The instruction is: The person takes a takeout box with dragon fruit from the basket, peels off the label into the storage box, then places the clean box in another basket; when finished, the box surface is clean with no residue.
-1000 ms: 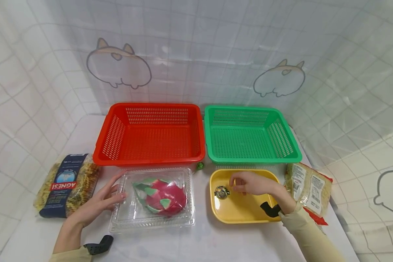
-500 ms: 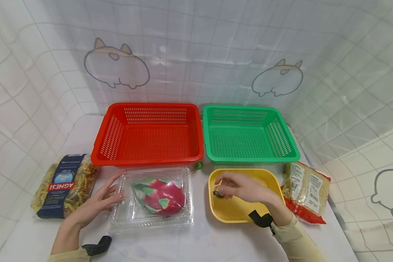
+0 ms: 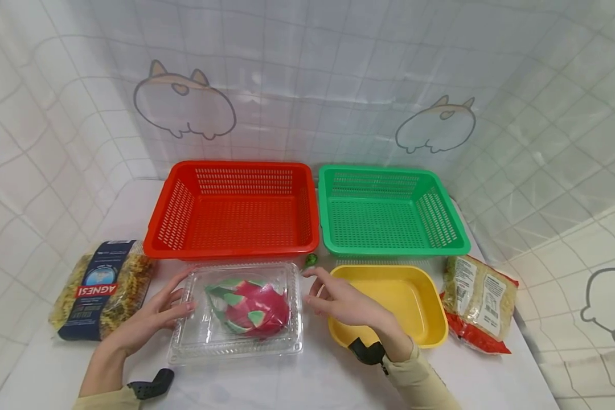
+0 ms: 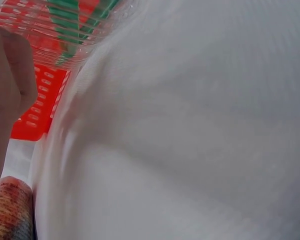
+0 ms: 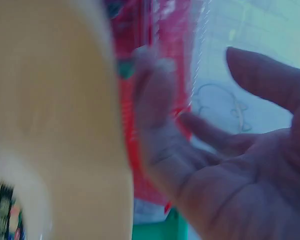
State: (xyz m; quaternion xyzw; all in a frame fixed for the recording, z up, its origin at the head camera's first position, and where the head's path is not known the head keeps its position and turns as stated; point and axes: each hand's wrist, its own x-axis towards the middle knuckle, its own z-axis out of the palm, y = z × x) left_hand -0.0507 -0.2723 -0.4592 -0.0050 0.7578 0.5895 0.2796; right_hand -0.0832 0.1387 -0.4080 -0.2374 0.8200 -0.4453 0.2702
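Note:
A clear plastic clamshell container point(image 3: 195, 341) sits on the table with a pink and green dragon fruit point(image 3: 261, 310) inside. My left hand point(image 3: 146, 319) rests against its left side, fingers extended and touching the edge. To the right of the container, my right hand point(image 3: 345, 299) hovers over the left rim of a yellow bin point(image 3: 400, 330), fingers loosely bent and holding nothing. In the right wrist view those fingers point(image 5: 157, 100) are spread from the thumb. A dark patterned round piece point(image 5: 7, 215) shows inside the bin there; in the head view my hand hides it.
Behind stand a red basket point(image 3: 230, 250) and a green basket point(image 3: 397, 250). A small green object point(image 3: 311, 260) lies below the red basket's corner. A pasta bag point(image 3: 102, 290) lies at left, and a grain-like bag point(image 3: 482, 302) at right.
My right hand has moved left across the yellow bin, past the dark round piece, toward the clear container, and holds nothing. My left hand has stayed at the container's left edge.

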